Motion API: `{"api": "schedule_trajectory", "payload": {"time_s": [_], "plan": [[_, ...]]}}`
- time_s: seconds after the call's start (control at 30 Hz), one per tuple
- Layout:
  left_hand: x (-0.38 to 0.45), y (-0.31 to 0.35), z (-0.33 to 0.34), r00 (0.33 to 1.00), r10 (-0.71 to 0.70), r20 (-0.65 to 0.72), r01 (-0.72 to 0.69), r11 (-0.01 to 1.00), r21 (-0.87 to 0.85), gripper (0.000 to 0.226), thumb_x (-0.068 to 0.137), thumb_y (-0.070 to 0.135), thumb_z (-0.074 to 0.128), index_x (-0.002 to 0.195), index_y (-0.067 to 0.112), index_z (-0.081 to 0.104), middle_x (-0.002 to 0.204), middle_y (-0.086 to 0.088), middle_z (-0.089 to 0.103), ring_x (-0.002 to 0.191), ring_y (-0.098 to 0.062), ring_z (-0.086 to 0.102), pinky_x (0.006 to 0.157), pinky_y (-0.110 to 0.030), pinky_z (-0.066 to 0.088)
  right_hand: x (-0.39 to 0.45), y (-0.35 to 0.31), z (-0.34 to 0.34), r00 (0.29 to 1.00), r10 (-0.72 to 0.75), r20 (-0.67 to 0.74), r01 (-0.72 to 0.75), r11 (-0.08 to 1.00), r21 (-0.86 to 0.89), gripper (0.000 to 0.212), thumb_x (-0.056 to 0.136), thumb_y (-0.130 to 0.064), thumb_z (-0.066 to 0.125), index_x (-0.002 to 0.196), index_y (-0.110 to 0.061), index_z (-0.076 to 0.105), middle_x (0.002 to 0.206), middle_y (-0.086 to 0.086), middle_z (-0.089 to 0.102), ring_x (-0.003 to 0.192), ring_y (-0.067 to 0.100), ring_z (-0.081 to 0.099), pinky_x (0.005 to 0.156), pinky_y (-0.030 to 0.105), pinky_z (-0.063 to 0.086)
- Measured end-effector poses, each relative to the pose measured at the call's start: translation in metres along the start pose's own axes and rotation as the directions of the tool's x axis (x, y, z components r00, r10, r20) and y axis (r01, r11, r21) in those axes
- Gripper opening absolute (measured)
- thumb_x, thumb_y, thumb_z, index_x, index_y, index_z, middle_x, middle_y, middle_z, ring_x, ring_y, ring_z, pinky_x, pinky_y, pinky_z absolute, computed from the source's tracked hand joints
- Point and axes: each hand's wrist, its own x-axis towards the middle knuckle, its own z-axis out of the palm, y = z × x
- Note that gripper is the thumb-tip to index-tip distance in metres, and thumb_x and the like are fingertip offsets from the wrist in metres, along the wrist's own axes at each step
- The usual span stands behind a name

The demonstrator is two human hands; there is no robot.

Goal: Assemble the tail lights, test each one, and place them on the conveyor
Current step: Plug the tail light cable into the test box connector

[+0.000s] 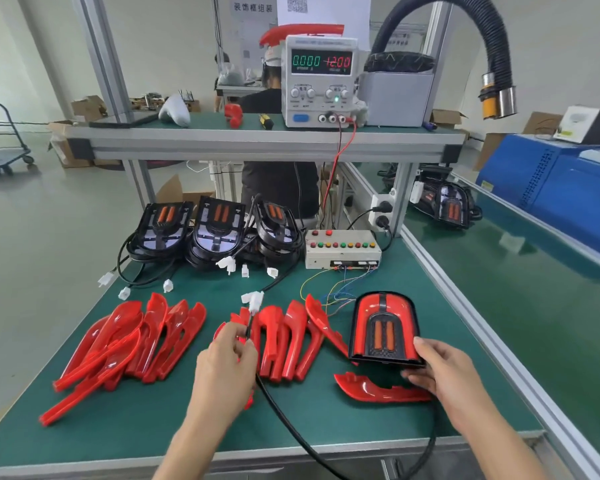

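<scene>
My right hand (444, 370) grips the near edge of an assembled red and black tail light (383, 327), tilted up off the green mat (160, 420). My left hand (227, 358) pinches its black cable (284, 420) just below the white connector (253, 300), which points up. The cable loops past the table's front edge and back toward the light. A loose red lens piece (378, 391) lies under my right hand. The white test box (342, 249) with coloured buttons sits behind the light, its thin wires trailing toward it.
Two groups of red lens pieces (132, 341) (288, 337) lie on the mat. Three black housings (219, 230) with cables stand at the back. A power supply (319, 81) reads 12.00 on the shelf. The conveyor (534, 271) on the right carries one finished light (447, 202).
</scene>
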Motion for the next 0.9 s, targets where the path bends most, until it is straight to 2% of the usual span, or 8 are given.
{"api": "schedule_trajectory", "payload": {"time_s": [0.1, 0.2, 0.27, 0.33, 0.43, 0.57, 0.77, 0.9], "plan": [[0.004, 0.002, -0.002, 0.995, 0.002, -0.096, -0.006, 0.999, -0.045, 0.014, 0.097, 0.011, 0.055, 0.098, 0.023, 0.061, 0.06, 0.003, 0.061, 0.057, -0.007, 0.057, 0.055, -0.017, 0.041, 0.001, 0.0, 0.018, 1.0, -0.001, 0.02, 0.001, 1.0, 0.032, 0.02, 0.101, -0.018, 0.062, 0.106, 0.0, 0.069, 0.084, 0.013, 0.078, 0.064, 0.027, 0.073, 0.052, 0.023, 0.059], [0.007, 0.006, -0.004, 0.994, 0.031, -0.102, -0.041, 0.995, -0.092, 0.021, 0.097, 0.014, 0.057, 0.091, 0.034, 0.058, 0.067, 0.003, 0.064, 0.052, -0.009, 0.052, 0.056, -0.02, 0.042, 0.002, 0.0, 0.036, 1.0, 0.015, 0.019, -0.017, 0.997, 0.073, 0.022, 0.1, -0.019, 0.064, 0.104, 0.002, 0.069, 0.084, 0.016, 0.078, 0.062, 0.026, 0.072, 0.05, 0.022, 0.058], [0.007, 0.006, -0.004, 0.994, 0.065, -0.088, -0.076, 0.989, -0.127, 0.02, 0.097, 0.015, 0.058, 0.09, 0.034, 0.059, 0.066, 0.007, 0.062, 0.046, -0.01, 0.045, 0.049, -0.019, 0.038, 0.003, -0.002, 0.04, 0.999, 0.017, 0.032, -0.019, 0.998, 0.06, 0.023, 0.099, -0.021, 0.065, 0.102, 0.001, 0.071, 0.086, 0.017, 0.078, 0.061, 0.025, 0.072, 0.048, 0.022, 0.056], [0.006, 0.005, -0.003, 0.993, 0.097, -0.06, -0.106, 0.981, -0.161, 0.018, 0.098, 0.015, 0.057, 0.094, 0.032, 0.061, 0.063, 0.011, 0.057, 0.042, -0.008, 0.038, 0.042, -0.017, 0.033, 0.005, -0.007, 0.034, 0.999, 0.009, 0.046, -0.01, 1.0, 0.014, 0.024, 0.099, -0.023, 0.066, 0.1, 0.0, 0.074, 0.087, 0.016, 0.078, 0.061, 0.024, 0.072, 0.046, 0.021, 0.054], [0.001, 0.002, 0.002, 0.993, 0.121, -0.016, -0.121, 0.968, -0.222, 0.021, 0.099, 0.017, 0.057, 0.095, 0.037, 0.061, 0.062, 0.008, 0.052, 0.042, -0.009, 0.037, 0.038, -0.018, 0.034, 0.007, -0.015, 0.017, 0.998, 0.01, 0.067, -0.006, 0.998, -0.063, 0.024, 0.099, -0.024, 0.065, 0.1, -0.003, 0.077, 0.09, 0.014, 0.079, 0.063, 0.025, 0.071, 0.047, 0.021, 0.052], [-0.003, 0.001, 0.015, 0.993, 0.118, 0.029, -0.108, 0.966, -0.235, 0.027, 0.098, 0.019, 0.059, 0.097, 0.046, 0.057, 0.067, 0.008, 0.056, 0.045, -0.013, 0.044, 0.043, -0.024, 0.037, 0.009, -0.016, 0.001, 0.995, 0.01, 0.102, 0.006, 0.989, -0.151, 0.024, 0.1, -0.023, 0.063, 0.1, -0.006, 0.079, 0.09, 0.016, 0.078, 0.06, 0.022, 0.066, 0.047, 0.023, 0.048], [-0.005, 0.003, 0.035, 0.991, 0.089, 0.097, -0.062, 0.965, -0.256, 0.027, 0.097, 0.017, 0.062, 0.096, 0.043, 0.058, 0.067, 0.009, 0.055, 0.048, -0.013, 0.045, 0.05, -0.026, 0.039, 0.007, -0.015, 0.004, 0.995, -0.04, 0.087, 0.064, 0.955, -0.29, 0.026, 0.101, -0.028, 0.062, 0.093, -0.011, 0.08, 0.076, 0.018, 0.076, 0.056, 0.022, 0.063, 0.046, 0.028, 0.042], [0.001, 0.003, 0.04, 0.987, 0.08, 0.139, -0.043, 0.968, -0.249, 0.02, 0.096, 0.014, 0.062, 0.095, 0.034, 0.06, 0.072, 0.004, 0.066, 0.045, -0.012, 0.044, 0.047, -0.023, 0.04, 0.008, -0.025, -0.004, 0.993, -0.024, 0.113, 0.078, 0.86, -0.504, 0.04, 0.099, -0.047, 0.058, 0.087, -0.015, 0.079, 0.065, 0.015, 0.073, 0.046, 0.018, 0.054, 0.046, 0.026, 0.038]]}}
